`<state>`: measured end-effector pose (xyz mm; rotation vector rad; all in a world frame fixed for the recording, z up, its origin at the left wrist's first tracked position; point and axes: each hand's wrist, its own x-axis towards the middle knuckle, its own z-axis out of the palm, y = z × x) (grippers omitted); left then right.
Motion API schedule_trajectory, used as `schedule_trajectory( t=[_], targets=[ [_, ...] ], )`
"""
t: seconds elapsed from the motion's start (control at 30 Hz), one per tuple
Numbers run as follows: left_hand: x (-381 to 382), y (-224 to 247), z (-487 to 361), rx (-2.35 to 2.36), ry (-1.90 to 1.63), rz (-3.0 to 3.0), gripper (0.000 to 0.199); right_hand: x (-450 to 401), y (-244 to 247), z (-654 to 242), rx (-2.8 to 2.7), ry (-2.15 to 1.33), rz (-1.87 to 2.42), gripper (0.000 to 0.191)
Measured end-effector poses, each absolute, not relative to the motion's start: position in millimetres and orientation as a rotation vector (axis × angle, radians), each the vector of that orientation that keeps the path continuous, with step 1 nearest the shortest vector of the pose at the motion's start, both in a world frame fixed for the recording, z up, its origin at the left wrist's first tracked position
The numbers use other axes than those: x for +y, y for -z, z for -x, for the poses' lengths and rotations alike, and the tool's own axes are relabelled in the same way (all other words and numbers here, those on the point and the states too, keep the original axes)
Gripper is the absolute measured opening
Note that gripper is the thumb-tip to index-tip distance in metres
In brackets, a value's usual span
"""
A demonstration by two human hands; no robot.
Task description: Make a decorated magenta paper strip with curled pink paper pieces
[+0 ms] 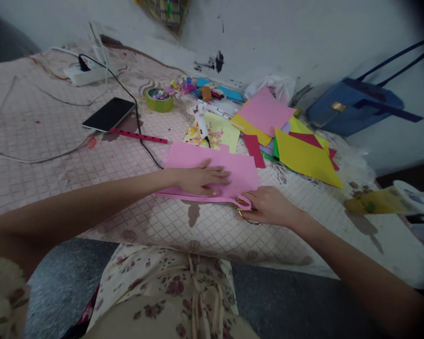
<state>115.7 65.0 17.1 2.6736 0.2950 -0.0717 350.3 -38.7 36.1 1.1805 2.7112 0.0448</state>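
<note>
A pink craft sheet [238,172] lies at the front of the table, with a small square tab on its far edge. My left hand [201,180] rests flat on it, fingers spread. At the sheet's near right corner, my right hand [273,206] is closed on scissors [250,219]. One gold handle loop shows; the blades are mostly hidden under the paper. A narrow pink strip [245,202], partly separated along the near edge, curls up beside my right fingers.
Behind the sheet lies a white glue gun [200,121] on pale yellow paper. Coloured sheets [307,157] are piled to the right, near a drink cup [385,200] and a blue bag [353,106]. A tablet [109,113], green tape [159,100], a red strip [139,135] and cables sit to the left.
</note>
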Motion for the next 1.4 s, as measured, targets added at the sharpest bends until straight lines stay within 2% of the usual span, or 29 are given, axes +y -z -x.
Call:
schedule_trajectory(
  t=[0.53, 0.83, 1.07, 1.4],
  targets=[
    [66.3, -14.5, -115.8, 0.288, 0.062, -2.671, 0.056, -35.3, -28.6, -350.4, 2.736, -0.166, -1.129, 0.038],
    [65.8, -15.2, -116.3, 0.292, 0.062, -2.671, 0.056, -34.8, -35.1, -339.6, 2.735, -0.037, -1.199, 0.034],
    [66.3, -14.5, -116.3, 0.291, 0.055, -2.662, 0.056, -31.7, -29.6, -340.8, 2.718, -0.102, -1.154, 0.038],
    [65.0, -15.9, -116.0, 0.288, 0.050, -2.672, 0.055, -31.7, -34.3, -333.4, 2.750, -0.075, -1.126, 0.035]
  ],
)
